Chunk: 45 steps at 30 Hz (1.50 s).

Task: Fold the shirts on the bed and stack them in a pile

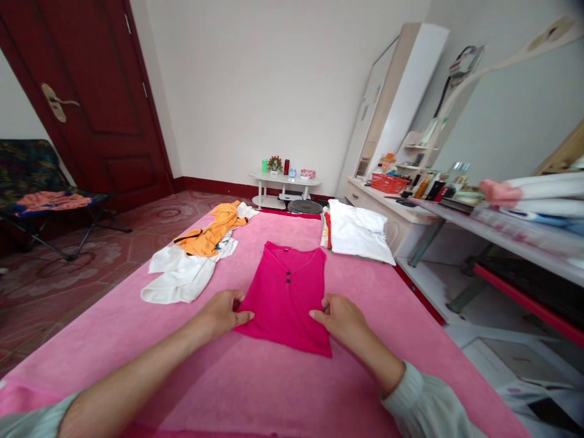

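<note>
Pink bed cover (137,340), wide and flat. Magenta top (287,292) lies mid-cover, face up, sides already narrowed. Left hand (223,313) is pinched on its lower left edge, right hand (340,316) on the right (thumbs on top). Judgement: grip evenly, edges level, cloth taut, buttons (288,274) centred.

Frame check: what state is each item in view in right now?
magenta top, folded narrow, flat on the pink bedspread.
left hand, pinching the top's left edge.
right hand, pinching its right edge.
white and orange clothes, unfolded, heaped.
white stack, folded.
door, looks shut.
folding chair, opened out, orange cloth on its seat.
</note>
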Motion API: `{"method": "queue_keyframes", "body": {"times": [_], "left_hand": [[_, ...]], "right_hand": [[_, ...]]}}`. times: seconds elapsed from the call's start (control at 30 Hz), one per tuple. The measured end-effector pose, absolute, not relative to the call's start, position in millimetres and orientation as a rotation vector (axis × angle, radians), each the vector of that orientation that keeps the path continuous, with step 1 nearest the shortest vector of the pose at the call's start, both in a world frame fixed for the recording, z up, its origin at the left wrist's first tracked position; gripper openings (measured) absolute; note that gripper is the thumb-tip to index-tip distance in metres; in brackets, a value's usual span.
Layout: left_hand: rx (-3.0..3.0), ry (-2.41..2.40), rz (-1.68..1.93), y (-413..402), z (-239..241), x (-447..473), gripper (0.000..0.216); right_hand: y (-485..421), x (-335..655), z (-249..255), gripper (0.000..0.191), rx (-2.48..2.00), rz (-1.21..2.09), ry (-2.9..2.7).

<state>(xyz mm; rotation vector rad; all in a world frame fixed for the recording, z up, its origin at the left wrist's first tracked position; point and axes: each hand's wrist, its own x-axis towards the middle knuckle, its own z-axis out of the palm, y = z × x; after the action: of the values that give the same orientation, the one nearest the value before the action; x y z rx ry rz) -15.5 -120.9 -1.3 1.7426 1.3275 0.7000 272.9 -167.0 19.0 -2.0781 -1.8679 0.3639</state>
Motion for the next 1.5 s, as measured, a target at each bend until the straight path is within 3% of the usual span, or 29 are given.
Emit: {"method": "queue_keyframes", "body": {"times": [0.23, 0.33, 0.4, 0.63, 0.7, 0.83, 1.0, 1.1, 1.2, 1.4, 1.5], "left_hand": [[2.007, 1.156, 0.885, -124, 27, 18, 0.009], [2.054, 1.035, 0.986, -129, 40, 48, 0.003], [2.086, 0.915, 0.933, -136, 42, 69, 0.015], [2.437, 0.481, 0.337, -168, 28, 104, 0.093], [2.428, 0.43, 0.344, -173, 29, 102, 0.085], [2.058, 0.484, 0.586, -168, 35, 91, 0.028], [1.755, 0.874, 0.963, -111, 29, 74, 0.03], [1.954, 1.033, 0.991, -66, 12, 76, 0.021], [2.265, 1.105, 0.888, -37, -9, 92, 0.022], [2.414, 1.166, 0.868, -28, -29, 115, 0.017], [2.356, 1.087, 0.883, -27, -27, 113, 0.016]], "right_hand": [[-153, 260, 0, 0.002, -1.645, 0.413, -1.626], [-149, 257, 0, 0.034, -1.528, 0.509, -1.498], [-146, 258, 2, 0.05, -1.503, 0.607, -1.457], [-125, 261, -7, 0.063, -1.513, 0.817, -1.343], [-122, 259, -10, 0.055, -1.409, 0.845, -1.334], [-134, 259, 3, 0.031, -1.193, 0.952, -1.287], [-172, 283, 53, 0.034, -1.23, 1.064, -1.251], [-178, 313, 87, 0.034, -1.364, 0.827, -1.391], [-156, 351, 123, 0.026, -1.432, 0.289, -1.672], [-47, 425, 188, 0.026, -1.548, -0.473, -2.075], [12, 451, 198, 0.032, -1.706, -0.746, -2.104]]}}
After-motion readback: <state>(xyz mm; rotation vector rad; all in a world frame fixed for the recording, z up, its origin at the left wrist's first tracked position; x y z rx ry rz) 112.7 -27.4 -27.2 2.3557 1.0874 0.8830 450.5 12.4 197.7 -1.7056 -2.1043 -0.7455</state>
